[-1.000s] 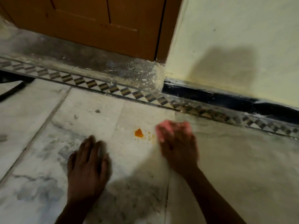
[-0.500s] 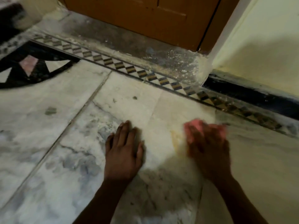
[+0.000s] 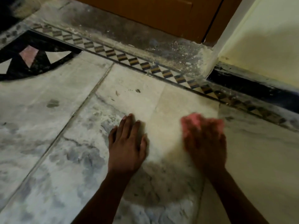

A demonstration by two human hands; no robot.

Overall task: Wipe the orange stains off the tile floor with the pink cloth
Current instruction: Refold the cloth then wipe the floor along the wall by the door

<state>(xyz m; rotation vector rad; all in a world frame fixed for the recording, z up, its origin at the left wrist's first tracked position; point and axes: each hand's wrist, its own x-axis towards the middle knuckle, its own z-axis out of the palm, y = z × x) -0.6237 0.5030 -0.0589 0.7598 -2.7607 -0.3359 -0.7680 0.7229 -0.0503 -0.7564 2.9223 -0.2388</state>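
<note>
The right hand is pressing the pink cloth flat on the tile floor, near the patterned border — it's blurry, so the grip is unclear. The left hand is lying open, bracing beside it. No orange is showing right now — I'd be keeping firm, overlapping strokes.

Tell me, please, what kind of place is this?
Probably the inside of a home, on the floor beside a doorway. A wooden door meets a painted wall, and the marble floor has a patterned border strip. The right hand rubs a pink cloth on it.
</note>
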